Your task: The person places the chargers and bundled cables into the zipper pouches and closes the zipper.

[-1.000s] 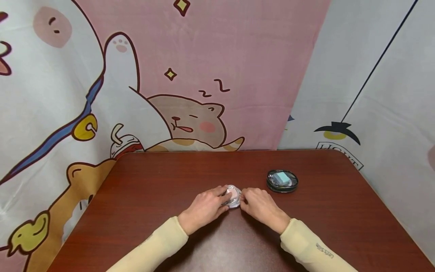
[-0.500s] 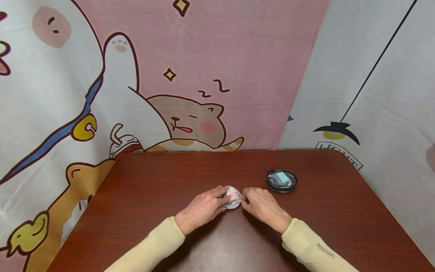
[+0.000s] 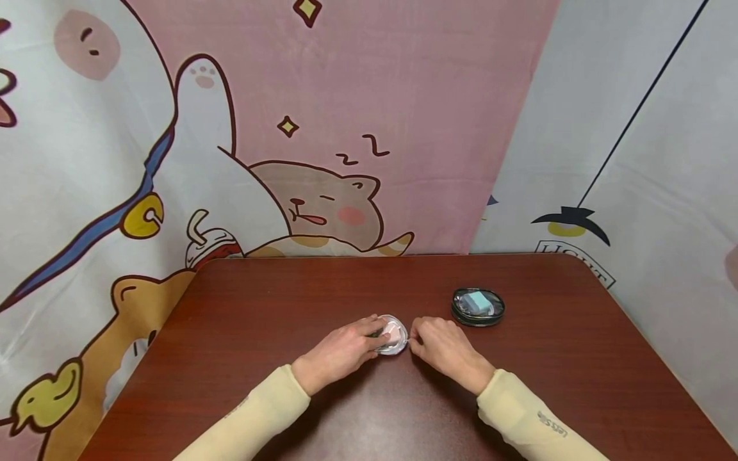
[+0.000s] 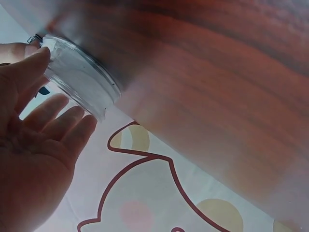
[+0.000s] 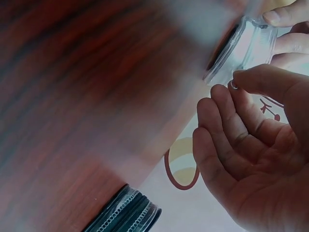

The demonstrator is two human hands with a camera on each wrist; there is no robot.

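On the table (image 3: 300, 294), a small round case (image 3: 396, 334) with clear walls and something pale pink inside lies between the two hands. My left hand (image 3: 340, 349) grips it from the left, with fingertips over its top and side. In the left wrist view the thumb presses the clear case (image 4: 82, 79), and a small dark metal piece (image 4: 35, 39) shows at its far edge. My right hand (image 3: 446, 349) is just right of the case, thumb and index finger pinching a small shiny tab (image 5: 233, 85) at its edge. Its other fingers are loosely bent.
Behind the right hand stands an oval black-edged zip pouch (image 3: 478, 307) with a clear top and a pale blue item inside. A cartoon-printed cloth (image 3: 438, 128) hangs behind the table's far edge.
My left hand has shifted slightly left with the round case, widening the space between it and my right hand. The right hand has hardly moved, and the oval pouch has stayed put.
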